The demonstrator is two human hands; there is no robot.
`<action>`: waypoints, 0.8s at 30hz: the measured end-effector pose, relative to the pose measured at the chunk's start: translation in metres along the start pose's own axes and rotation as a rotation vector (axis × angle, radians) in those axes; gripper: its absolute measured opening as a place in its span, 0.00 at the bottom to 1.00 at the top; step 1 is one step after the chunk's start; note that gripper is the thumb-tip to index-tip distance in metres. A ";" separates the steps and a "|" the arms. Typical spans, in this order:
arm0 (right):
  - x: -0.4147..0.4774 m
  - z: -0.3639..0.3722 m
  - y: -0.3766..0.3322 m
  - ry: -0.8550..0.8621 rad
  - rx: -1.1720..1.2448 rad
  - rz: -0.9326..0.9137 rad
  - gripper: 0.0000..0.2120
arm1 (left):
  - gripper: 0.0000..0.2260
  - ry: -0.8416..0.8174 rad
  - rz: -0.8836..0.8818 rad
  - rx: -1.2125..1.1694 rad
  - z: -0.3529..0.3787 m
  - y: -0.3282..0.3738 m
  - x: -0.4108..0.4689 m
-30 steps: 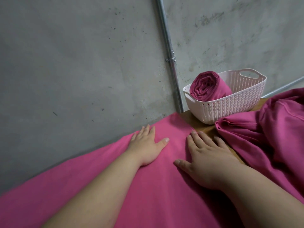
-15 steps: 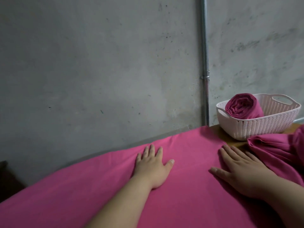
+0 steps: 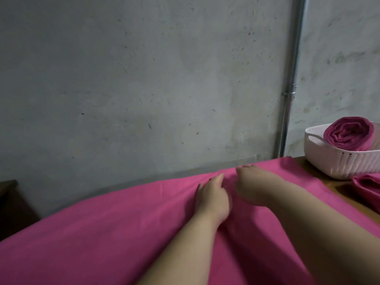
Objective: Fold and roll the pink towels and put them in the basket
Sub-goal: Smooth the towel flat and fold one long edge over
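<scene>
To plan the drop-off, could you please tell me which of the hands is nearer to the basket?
Right. The right hand lies on the spread towel, left of the basket; the left hand lies beside it, farther left.

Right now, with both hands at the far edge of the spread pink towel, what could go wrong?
1. The left hand and right hand sit close together mid-edge on the large flat pink cloth towel; pulling from there may let its outer corners lag, giving a crooked fold.
2. The crumpled pink towel lies beside the white woven plastic basket; a sweeping fold could snag it or nudge the basket.
</scene>
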State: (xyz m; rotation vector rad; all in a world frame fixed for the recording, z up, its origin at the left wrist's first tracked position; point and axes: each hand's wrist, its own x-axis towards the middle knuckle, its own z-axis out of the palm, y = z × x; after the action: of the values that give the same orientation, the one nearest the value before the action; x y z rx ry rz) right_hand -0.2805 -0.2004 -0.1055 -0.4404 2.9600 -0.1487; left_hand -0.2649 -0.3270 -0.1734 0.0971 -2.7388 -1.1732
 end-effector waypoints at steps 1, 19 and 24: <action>0.009 0.003 -0.015 0.000 0.052 0.014 0.22 | 0.22 0.032 -0.036 -0.167 -0.002 -0.002 -0.002; 0.037 0.059 -0.020 0.068 0.077 0.064 0.36 | 0.09 -0.012 -0.168 0.332 -0.088 -0.057 0.066; 0.037 0.059 -0.014 0.055 0.090 0.047 0.38 | 0.10 -0.025 -0.169 0.370 -0.090 -0.060 0.069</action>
State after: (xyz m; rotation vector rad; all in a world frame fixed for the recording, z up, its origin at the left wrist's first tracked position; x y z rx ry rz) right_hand -0.3026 -0.2291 -0.1667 -0.3606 2.9995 -0.2915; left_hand -0.3171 -0.4411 -0.1468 0.3653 -2.9852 -0.6879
